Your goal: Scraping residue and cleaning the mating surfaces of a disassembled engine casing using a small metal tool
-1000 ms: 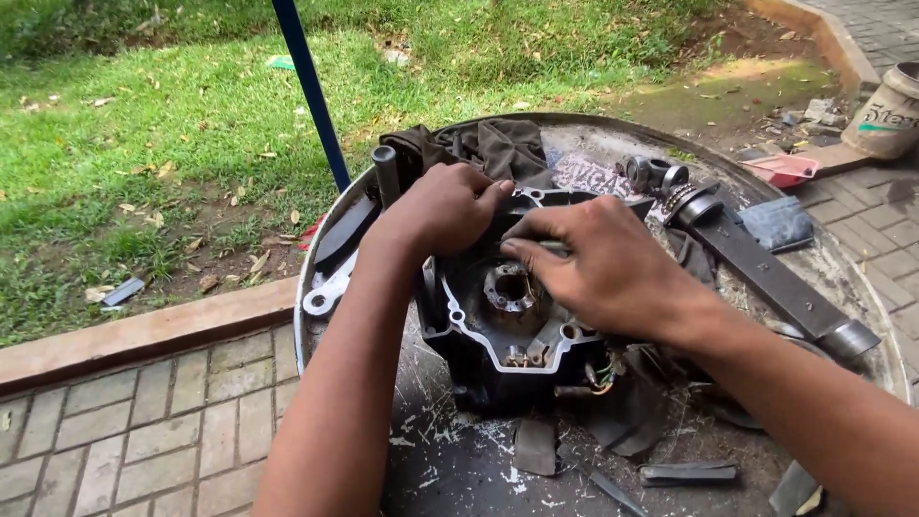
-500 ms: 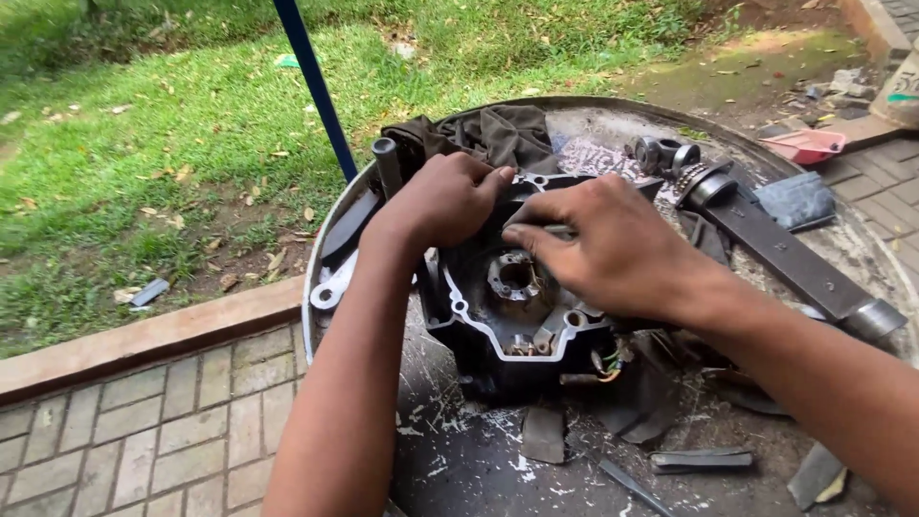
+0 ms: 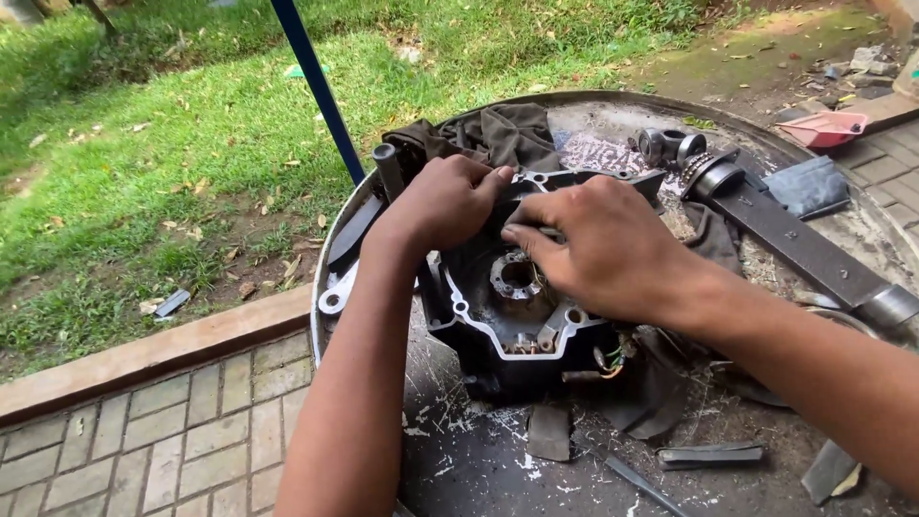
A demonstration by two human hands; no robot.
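On the round metal surface (image 3: 459, 460), the left hand (image 3: 445, 201) and right hand (image 3: 598, 244) both press closed fingers onto the far edge of the black engine casing (image 3: 498, 325), whose sharp rim could nick them if it slips.

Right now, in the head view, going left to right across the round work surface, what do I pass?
Flat wrench at the left rim → left hand → black engine casing → right hand → long dark metal bar → pink tray past the far rim.
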